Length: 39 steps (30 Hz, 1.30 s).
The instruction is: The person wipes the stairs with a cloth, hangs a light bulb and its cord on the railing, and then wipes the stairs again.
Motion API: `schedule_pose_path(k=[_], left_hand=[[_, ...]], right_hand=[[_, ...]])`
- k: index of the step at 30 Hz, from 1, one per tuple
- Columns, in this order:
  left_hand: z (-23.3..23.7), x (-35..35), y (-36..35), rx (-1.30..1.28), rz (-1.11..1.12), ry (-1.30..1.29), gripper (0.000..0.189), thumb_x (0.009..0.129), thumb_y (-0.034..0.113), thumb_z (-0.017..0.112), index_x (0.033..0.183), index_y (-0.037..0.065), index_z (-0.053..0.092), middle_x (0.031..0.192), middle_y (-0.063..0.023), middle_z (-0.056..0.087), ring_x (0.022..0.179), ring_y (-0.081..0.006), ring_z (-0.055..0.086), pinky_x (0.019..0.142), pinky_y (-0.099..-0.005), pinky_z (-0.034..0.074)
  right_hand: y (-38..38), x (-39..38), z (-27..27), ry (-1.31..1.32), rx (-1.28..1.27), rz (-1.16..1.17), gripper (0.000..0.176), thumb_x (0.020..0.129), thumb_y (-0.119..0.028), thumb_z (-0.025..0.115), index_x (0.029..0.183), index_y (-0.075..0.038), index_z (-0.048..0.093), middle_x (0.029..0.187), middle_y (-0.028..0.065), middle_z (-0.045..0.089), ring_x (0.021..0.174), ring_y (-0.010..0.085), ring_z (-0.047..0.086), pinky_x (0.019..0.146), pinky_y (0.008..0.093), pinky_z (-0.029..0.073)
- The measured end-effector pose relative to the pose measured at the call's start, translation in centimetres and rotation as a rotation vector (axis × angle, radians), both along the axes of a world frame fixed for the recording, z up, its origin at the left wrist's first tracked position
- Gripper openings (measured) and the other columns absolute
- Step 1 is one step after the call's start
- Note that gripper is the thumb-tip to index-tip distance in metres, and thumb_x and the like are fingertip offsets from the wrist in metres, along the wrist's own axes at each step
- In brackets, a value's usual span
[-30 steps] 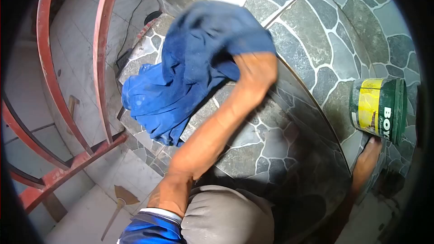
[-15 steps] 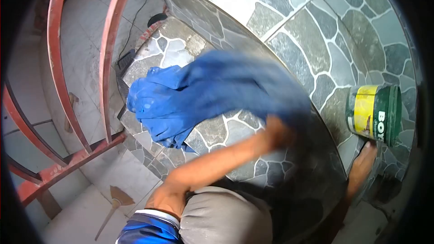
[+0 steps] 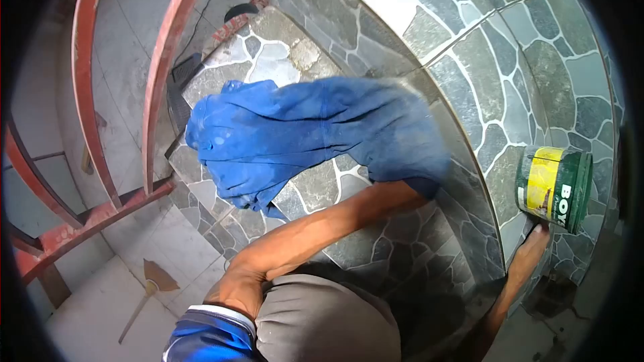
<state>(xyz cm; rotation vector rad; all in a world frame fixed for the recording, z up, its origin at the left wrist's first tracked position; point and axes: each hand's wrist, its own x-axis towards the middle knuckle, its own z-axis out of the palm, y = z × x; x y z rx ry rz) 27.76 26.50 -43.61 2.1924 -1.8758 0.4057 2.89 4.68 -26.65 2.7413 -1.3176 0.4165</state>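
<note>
Lower step (image 3: 312,191): stone-patterned, lying beneath the cloth (image 3: 268,127) and showing on several sides of it. Upper step (image 3: 469,80): same pattern, rising to the right of the cloth. Railing (image 3: 159,60): red, curved bars, standing to the left of the cloth. Knee (image 3: 329,322): grey-clad, jutting up below the cloth.

Cloth: blue, rumpled; spreading across the lower step, its left part bunching up and its right end draping over the left hand (image 3: 412,190). Bucket (image 3: 551,189): green with a yellow label, resting on the stone pattern, well to the right of the cloth.

Left hand: reaching into the right end of the cloth, only the wrist area showing. Fingers being hidden, cannot tell whether they are clenching or lying flat. Right hand (image 3: 533,240): reaching up to the near side of the bucket, well apart from the cloth, fingertips sitting at the bucket's side; cannot tell whether they are gripping.

Fan-headed tool (image 3: 159,278): brown, lying on the floor (image 3: 97,315), below and left of the cloth.
</note>
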Motion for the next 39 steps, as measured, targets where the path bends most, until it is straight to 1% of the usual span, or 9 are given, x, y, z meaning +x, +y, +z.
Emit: schedule_pose_path(k=[6,11,12,15,18,23,31,36,39], left_hand=[[-4.9,2.3,1.2,-0.291,0.144,0.250,0.036,0.090,0.021,0.045,0.114,-0.001,0.061,0.120,-0.0155,0.059,0.109,-0.0283,0.057,0.092,-0.0437,0.048],[1.3,5.5,2.5,0.076,0.056,0.001,0.028,0.086,0.016,0.048,0.105,0.006,0.066,0.102,-0.0150,0.063,0.091,-0.0302,0.061,0.082,-0.0444,0.052],[3.0,7.3,3.0,0.255,-0.042,0.367,0.032,0.085,0.017,0.050,0.111,0.006,0.064,0.109,-0.0159,0.062,0.099,-0.0317,0.060,0.087,-0.0465,0.050],[-4.0,5.5,2.2,-0.276,0.129,0.440,0.026,0.082,0.019,0.054,0.101,0.006,0.066,0.100,-0.0142,0.064,0.088,-0.0327,0.061,0.079,-0.0436,0.051],[-1.9,6.4,2.7,-0.553,0.254,0.636,0.032,0.081,0.018,0.053,0.108,0.005,0.065,0.114,-0.0166,0.063,0.105,-0.0379,0.059,0.094,-0.0513,0.044],[-0.8,10.1,4.8,-0.476,0.122,0.235,0.034,0.082,0.016,0.054,0.114,0.009,0.064,0.111,-0.0133,0.065,0.103,-0.0302,0.062,0.093,-0.0431,0.047],[0.0,13.6,4.4,-0.366,-0.095,0.317,0.022,0.079,0.016,0.057,0.099,0.009,0.065,0.097,-0.0055,0.065,0.087,-0.0241,0.063,0.074,-0.0364,0.051],[-1.8,13.6,4.2,-0.607,0.034,0.372,0.025,0.076,0.014,0.057,0.098,0.006,0.064,0.098,-0.0101,0.065,0.087,-0.0263,0.063,0.078,-0.0390,0.050],[2.0,11.2,4.9,-0.355,0.141,0.304,0.023,0.073,0.011,0.055,0.092,0.004,0.064,0.086,-0.0122,0.065,0.079,-0.0285,0.064,0.075,-0.0394,0.050]], right_hand=[[-0.7,-1.0,0.1,0.041,-0.031,0.017,0.042,0.104,-0.028,0.040,0.123,0.008,0.048,0.120,0.0300,0.053,0.113,0.0428,0.049,0.096,0.0429,0.038],[0.7,0.8,0.3,-0.024,0.000,0.021,0.044,0.104,-0.028,0.040,0.122,0.011,0.048,0.118,0.0308,0.053,0.111,0.0438,0.049,0.096,0.0435,0.037],[1.2,0.3,0.4,-0.001,0.025,0.001,0.044,0.104,-0.028,0.040,0.121,0.011,0.048,0.118,0.0309,0.053,0.111,0.0439,0.049,0.096,0.0436,0.037],[0.8,1.1,0.7,-0.024,0.017,0.001,0.043,0.104,-0.028,0.040,0.119,0.011,0.049,0.116,0.0309,0.053,0.109,0.0438,0.049,0.095,0.0439,0.037],[0.1,0.6,0.1,-0.014,-0.047,0.033,0.042,0.104,-0.028,0.040,0.116,0.010,0.050,0.113,0.0299,0.054,0.105,0.0427,0.050,0.093,0.0442,0.037],[0.5,0.4,0.3,0.013,-0.011,0.045,0.041,0.104,-0.028,0.039,0.115,0.010,0.051,0.112,0.0299,0.054,0.105,0.0433,0.049,0.092,0.0442,0.037],[0.2,0.5,-0.1,-0.034,-0.026,0.044,0.043,0.104,-0.029,0.038,0.112,0.011,0.050,0.110,0.0312,0.053,0.103,0.0445,0.049,0.090,0.0451,0.037],[-0.1,-0.1,0.6,0.052,-0.065,0.040,0.044,0.104,-0.030,0.039,0.114,0.012,0.050,0.111,0.0315,0.053,0.105,0.0441,0.049,0.091,0.0446,0.037],[-0.3,0.2,0.0,-0.019,-0.038,0.057,0.045,0.104,-0.031,0.040,0.115,0.012,0.050,0.112,0.0312,0.054,0.106,0.0430,0.050,0.093,0.0439,0.037]])
